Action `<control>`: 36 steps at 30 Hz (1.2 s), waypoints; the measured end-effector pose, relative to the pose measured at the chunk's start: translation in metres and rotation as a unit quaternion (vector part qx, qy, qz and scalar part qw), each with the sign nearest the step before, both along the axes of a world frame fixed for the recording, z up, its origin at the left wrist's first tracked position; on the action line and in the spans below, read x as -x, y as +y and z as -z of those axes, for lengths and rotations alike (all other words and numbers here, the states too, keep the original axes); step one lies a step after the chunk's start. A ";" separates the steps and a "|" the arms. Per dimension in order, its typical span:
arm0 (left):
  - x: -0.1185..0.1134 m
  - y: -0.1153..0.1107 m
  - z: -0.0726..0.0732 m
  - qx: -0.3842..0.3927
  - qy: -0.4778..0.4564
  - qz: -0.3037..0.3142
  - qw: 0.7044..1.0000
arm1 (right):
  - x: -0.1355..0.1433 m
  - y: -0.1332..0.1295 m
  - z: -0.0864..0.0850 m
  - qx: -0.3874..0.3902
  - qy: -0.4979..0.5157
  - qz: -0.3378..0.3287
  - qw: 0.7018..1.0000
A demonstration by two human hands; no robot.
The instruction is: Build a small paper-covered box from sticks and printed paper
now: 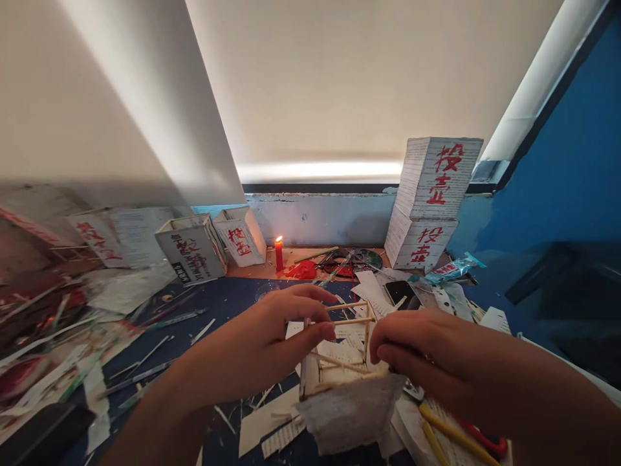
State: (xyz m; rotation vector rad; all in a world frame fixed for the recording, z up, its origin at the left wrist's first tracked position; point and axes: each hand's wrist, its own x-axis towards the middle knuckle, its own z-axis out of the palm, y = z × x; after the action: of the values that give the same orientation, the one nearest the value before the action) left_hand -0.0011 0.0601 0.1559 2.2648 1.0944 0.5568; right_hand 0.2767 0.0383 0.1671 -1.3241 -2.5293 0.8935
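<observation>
In the head view, a small box-shaped frame of thin wooden sticks is held above the cluttered desk. A greyish-white paper sheet hangs over its near side. My left hand grips the frame's left edge, thumb on the near side and fingers over the top. At the right edge, my right hand has its fingers curled against the frame. The tips of those fingers are partly hidden, so I cannot tell whether a smaller piece lies between them.
A lit red candle stands at the back. Paper boxes with red lettering line the wall, and a taller one rises at the right. Yellow-handled pliers, a dark phone, a blue tube and paper scraps lie about.
</observation>
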 end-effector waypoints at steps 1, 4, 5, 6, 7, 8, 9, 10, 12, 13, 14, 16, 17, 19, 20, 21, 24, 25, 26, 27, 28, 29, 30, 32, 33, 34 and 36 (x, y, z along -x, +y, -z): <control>0.002 -0.002 -0.001 -0.007 0.001 0.001 1.000 | 0.000 0.001 0.000 0.012 0.002 0.001 1.000; 0.006 -0.009 -0.002 -0.008 0.033 -0.012 0.999 | 0.002 0.003 -0.001 0.034 0.013 0.004 0.999; 0.007 -0.011 -0.003 0.001 0.051 -0.011 0.999 | 0.003 0.004 -0.002 0.037 0.015 0.003 0.999; 0.008 -0.013 -0.003 0.011 0.066 -0.006 0.998 | 0.003 0.005 -0.002 0.041 0.016 0.001 0.999; 0.009 -0.015 -0.004 0.021 0.076 0.001 0.997 | 0.004 0.005 -0.002 0.046 0.016 -0.001 0.999; 0.009 -0.016 -0.004 0.027 0.080 0.006 0.996 | 0.004 0.006 -0.001 0.049 0.015 -0.002 0.999; 0.010 -0.017 -0.004 0.030 0.078 0.007 0.996 | 0.004 0.006 -0.001 0.051 0.014 -0.002 0.999; 0.010 -0.017 -0.005 0.030 0.074 0.003 0.997 | 0.004 0.007 0.000 0.052 0.012 -0.001 0.999; 0.009 -0.016 -0.006 0.036 0.066 0.002 0.997 | 0.005 0.007 0.001 0.053 0.007 -0.002 0.999; 0.008 -0.015 -0.008 0.040 0.062 0.005 0.997 | 0.005 0.008 0.002 0.055 0.004 -0.006 0.998; 0.007 -0.014 -0.009 0.045 0.060 0.009 0.997 | 0.006 0.009 0.003 0.056 0.001 -0.010 0.998; 0.005 -0.013 -0.012 0.058 0.062 0.017 0.996 | 0.006 0.009 0.004 0.056 -0.004 -0.016 0.998; 0.004 -0.013 -0.013 0.064 0.064 0.020 0.996 | 0.007 0.010 0.004 0.055 -0.007 -0.018 0.998; 0.002 -0.012 -0.014 0.073 0.065 0.023 0.995 | 0.007 0.010 0.004 0.048 -0.011 -0.013 0.999; 0.001 -0.012 -0.013 0.077 0.064 0.022 0.995 | 0.007 0.010 0.003 0.045 -0.012 -0.015 0.999; 0.001 -0.011 -0.013 0.081 0.063 0.018 0.995 | 0.008 0.010 0.003 0.042 -0.013 -0.016 0.999; 0.000 -0.011 -0.009 0.099 0.066 -0.003 0.993 | 0.008 0.009 0.000 0.030 -0.015 -0.019 0.999; 0.001 -0.011 -0.008 0.104 0.067 -0.008 0.992 | 0.009 0.008 0.000 0.029 -0.016 -0.019 0.999; 0.001 -0.011 -0.008 0.108 0.067 -0.011 0.992 | 0.009 0.007 -0.001 0.028 -0.016 -0.017 0.999; 0.002 -0.011 -0.008 0.110 0.065 -0.010 0.992 | 0.009 0.006 -0.001 0.026 -0.018 -0.015 0.999; 0.003 -0.011 -0.007 0.109 0.062 -0.008 0.992 | 0.009 0.005 -0.001 0.020 -0.021 -0.012 1.000; 0.005 -0.011 -0.007 0.109 0.058 -0.003 0.992 | 0.010 0.004 -0.001 0.010 -0.024 -0.009 1.000; 0.006 -0.010 -0.008 0.110 0.053 0.002 0.993 | 0.010 0.003 -0.001 -0.001 -0.027 -0.006 1.000; 0.008 -0.009 -0.008 0.114 0.046 0.013 0.992 | 0.011 0.001 -0.001 -0.019 -0.034 -0.004 0.999; 0.008 -0.009 -0.009 0.114 0.043 0.018 0.992 | 0.012 0.000 0.000 -0.026 -0.037 -0.003 0.999; 0.009 -0.008 -0.009 0.113 0.041 0.023 0.992 | 0.013 -0.001 0.000 -0.031 -0.041 -0.003 0.999; 0.009 -0.007 -0.011 0.109 0.038 0.027 0.993 | 0.014 -0.003 0.002 -0.041 -0.050 -0.001 0.998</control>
State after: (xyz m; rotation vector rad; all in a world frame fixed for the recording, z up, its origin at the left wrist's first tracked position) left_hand -0.0103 0.0527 0.1667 2.1319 1.0707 0.3146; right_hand 0.2626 0.0357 0.1647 -1.3729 -2.6117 0.7332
